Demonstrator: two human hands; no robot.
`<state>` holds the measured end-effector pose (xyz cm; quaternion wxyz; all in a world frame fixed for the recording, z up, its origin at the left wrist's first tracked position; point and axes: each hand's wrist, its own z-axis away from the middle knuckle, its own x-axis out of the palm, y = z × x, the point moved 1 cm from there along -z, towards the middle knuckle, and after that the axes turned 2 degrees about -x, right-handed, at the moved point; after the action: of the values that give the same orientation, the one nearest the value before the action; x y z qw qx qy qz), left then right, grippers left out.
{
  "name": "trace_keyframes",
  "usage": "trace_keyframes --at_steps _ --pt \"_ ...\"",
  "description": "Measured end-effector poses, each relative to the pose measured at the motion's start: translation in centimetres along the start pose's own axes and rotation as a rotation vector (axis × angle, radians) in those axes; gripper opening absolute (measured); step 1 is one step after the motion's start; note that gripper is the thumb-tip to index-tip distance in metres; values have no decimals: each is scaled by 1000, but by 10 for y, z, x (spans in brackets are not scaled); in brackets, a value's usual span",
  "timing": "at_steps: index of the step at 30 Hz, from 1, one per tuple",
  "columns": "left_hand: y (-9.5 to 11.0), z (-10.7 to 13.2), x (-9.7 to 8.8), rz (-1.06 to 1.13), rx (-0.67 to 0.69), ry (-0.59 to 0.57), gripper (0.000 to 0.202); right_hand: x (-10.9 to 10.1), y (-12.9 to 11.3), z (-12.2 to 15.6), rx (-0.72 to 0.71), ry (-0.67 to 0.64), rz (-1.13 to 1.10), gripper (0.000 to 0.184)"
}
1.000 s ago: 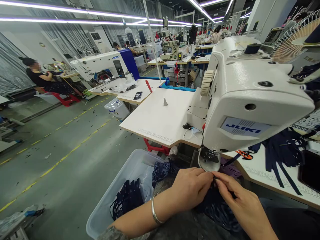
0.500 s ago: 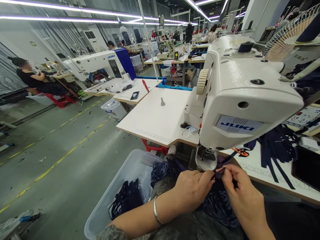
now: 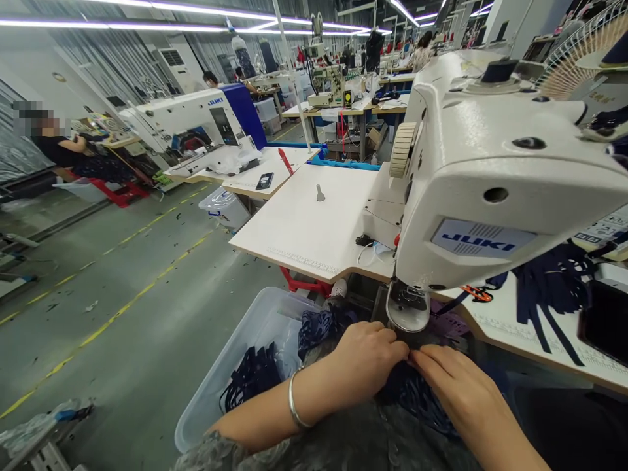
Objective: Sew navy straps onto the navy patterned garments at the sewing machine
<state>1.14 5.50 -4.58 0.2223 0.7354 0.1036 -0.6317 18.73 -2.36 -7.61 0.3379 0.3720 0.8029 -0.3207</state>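
Both hands meet just below the needle area of a white sewing machine (image 3: 490,196). My left hand (image 3: 367,360), with a silver bangle on its wrist, is closed on navy patterned fabric (image 3: 417,396) that hangs beneath. My right hand (image 3: 454,379) comes in from the right, its thumb and fingers pressed together on the same fabric, fingertips touching those of the left. The pinched edge itself is hidden by the fingers. Above them sits the rounded metal plate (image 3: 408,317) under the machine head. A dark navy strap (image 3: 450,303) runs off to its right.
A clear plastic bin (image 3: 210,373) holding navy straps (image 3: 252,376) stands at lower left. Navy strips (image 3: 554,288) and a dark phone-like device (image 3: 606,320) lie on the right tabletop, near orange-handled snips (image 3: 475,294). The white table (image 3: 294,229) extends left of the machine.
My right hand has turned flatter, with its fingers lowered towards the left hand. The dark strip that showed between the fingertips is now covered. The view has shifted slightly.
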Motion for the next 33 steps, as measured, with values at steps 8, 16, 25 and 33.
trace_keyframes --at_steps 8,16,25,33 --pt "-11 0 20 254 -347 -28 24 28 27 22 942 -10 -757 26" --pt "-11 7 31 402 -536 -156 44 54 8 25 1361 210 -1257 33" --pt "-8 6 49 955 -334 -54 26 66 -2 35 1247 294 -1257 25" --pt "-4 2 48 848 -296 14 7 51 7 34 846 -14 -968 41"
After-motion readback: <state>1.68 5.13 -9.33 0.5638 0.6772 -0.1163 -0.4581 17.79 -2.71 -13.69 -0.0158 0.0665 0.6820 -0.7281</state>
